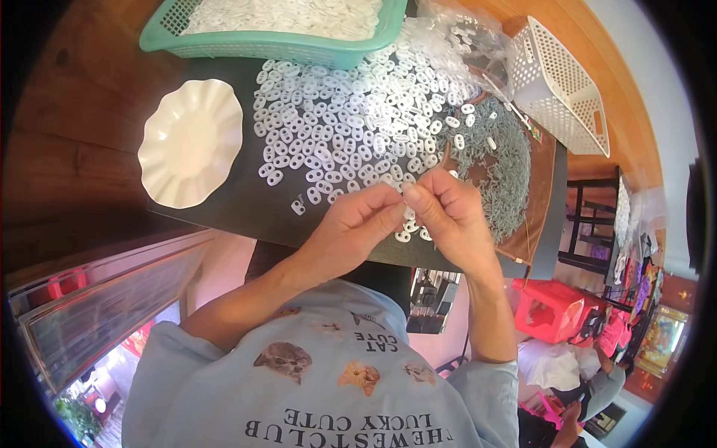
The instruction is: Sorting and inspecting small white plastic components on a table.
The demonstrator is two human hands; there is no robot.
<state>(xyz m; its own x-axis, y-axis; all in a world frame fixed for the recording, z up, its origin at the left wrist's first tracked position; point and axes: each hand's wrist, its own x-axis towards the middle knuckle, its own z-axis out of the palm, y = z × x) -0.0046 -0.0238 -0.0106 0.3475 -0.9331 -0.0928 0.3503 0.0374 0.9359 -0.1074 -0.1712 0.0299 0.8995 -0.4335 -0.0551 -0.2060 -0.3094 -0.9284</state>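
Above the near edge of the dark table (231, 198), my left hand (340, 228) and my right hand (454, 215) meet fingertip to fingertip. Thumb and forefinger are pinched on each hand. Whatever sits between them is small and mostly covered by the fingers. Just beyond the hands spreads a heap of small white oval pieces (328, 127), each with two holes. More of these white pieces lie just below my fingertips. To the right of my right hand is a pile of small grey pieces (508, 172) on a brown cloth (539, 201). One two-holed piece with a grey part (299, 205) lies apart, left of my left hand.
A white scalloped dish (190, 142) stands at the left. At the far side are a teal basket (299, 51) full of white pieces, a clear plastic bag (467, 37) and a white perforated basket (560, 89). Off the table, a red plastic stool (549, 310) and another person (597, 388) appear at lower right.
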